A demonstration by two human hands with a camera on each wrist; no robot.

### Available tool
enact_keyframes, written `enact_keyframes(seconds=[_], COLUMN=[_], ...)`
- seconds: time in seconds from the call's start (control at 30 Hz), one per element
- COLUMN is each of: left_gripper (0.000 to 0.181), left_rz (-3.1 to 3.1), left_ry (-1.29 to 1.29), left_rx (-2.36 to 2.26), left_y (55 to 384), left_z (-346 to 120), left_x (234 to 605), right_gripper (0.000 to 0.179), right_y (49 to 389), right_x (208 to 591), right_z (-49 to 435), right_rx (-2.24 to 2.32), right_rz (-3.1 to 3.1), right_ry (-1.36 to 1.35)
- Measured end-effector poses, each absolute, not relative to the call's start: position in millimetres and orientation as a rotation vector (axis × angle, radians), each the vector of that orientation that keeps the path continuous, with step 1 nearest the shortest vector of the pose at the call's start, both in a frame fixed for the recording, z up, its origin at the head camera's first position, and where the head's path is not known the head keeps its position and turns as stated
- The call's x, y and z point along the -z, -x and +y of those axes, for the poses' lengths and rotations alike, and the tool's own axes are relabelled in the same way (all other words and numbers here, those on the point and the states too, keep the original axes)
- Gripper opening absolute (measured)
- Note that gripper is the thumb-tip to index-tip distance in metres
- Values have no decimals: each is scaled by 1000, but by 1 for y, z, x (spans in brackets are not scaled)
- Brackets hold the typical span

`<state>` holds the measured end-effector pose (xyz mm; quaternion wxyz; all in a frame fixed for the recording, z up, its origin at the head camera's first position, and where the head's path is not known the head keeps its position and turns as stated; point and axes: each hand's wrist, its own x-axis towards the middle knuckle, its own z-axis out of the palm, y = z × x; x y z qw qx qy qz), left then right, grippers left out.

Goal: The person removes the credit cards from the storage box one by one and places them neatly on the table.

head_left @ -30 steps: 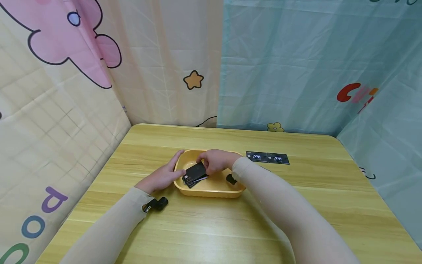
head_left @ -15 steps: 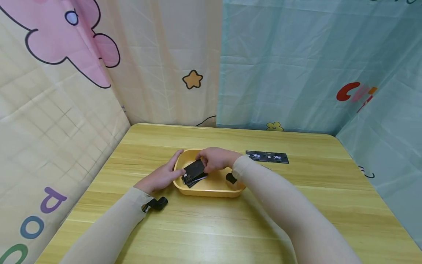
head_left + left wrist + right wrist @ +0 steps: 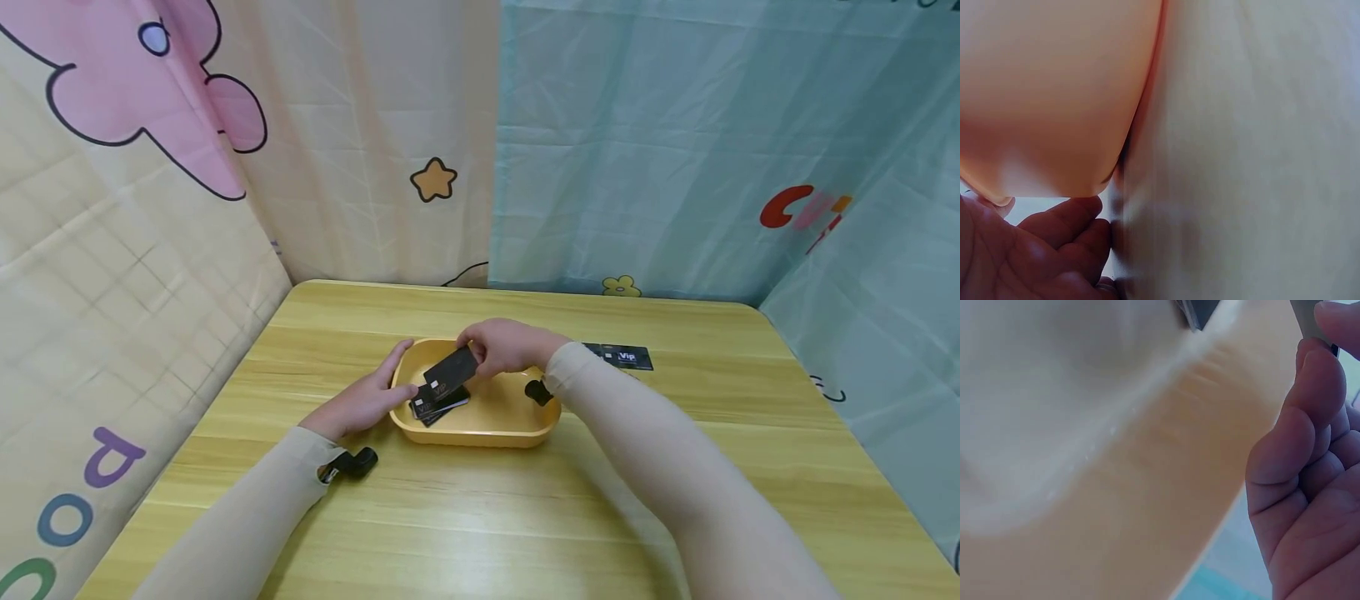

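Observation:
A shallow yellow tray (image 3: 480, 425) sits mid-table. My right hand (image 3: 504, 348) pinches one black card (image 3: 451, 371) and holds it tilted just above the tray. A few more black cards (image 3: 435, 403) lie stacked in the tray's left part. My left hand (image 3: 369, 398) rests on the table with straight fingers touching the tray's left rim. In the left wrist view the tray wall (image 3: 1047, 100) fills the frame, blurred, with my fingers (image 3: 1054, 231) below it. The right wrist view is a blur of the tray (image 3: 1147, 487) beside my curled fingers (image 3: 1310, 425).
Two black Vip cards (image 3: 622, 357) lie flat on the wooden table (image 3: 480, 517) right of the tray, partly behind my right wrist. Small black wrist cameras sit at both cuffs. Printed curtains close in the table at the back and on both sides.
My right hand has lifted one black card up out of the stack in the tray. The left hand stays against the tray's left rim.

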<state>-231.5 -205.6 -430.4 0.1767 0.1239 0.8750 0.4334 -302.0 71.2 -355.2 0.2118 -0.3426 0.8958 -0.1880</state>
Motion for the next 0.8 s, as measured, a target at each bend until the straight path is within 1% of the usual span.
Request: enact_keyframes(seconds=[0.43, 0.6, 0.8], left_gripper=[83, 84, 84], left_rz=[2487, 2479, 2478], left_ry=[-357, -366, -378], left_rx=[-1217, -1228, -1224], left_y=[230, 230, 231], left_z=[-206, -206, -206], left_x=[428, 427, 429], right_gripper=[57, 59, 56], right_y=[305, 304, 306], right_x=[332, 326, 321], right_z=[112, 137, 176], right_rx=[677, 775, 789], right_rz=[2494, 2492, 2597], right_ry=[933, 903, 832])
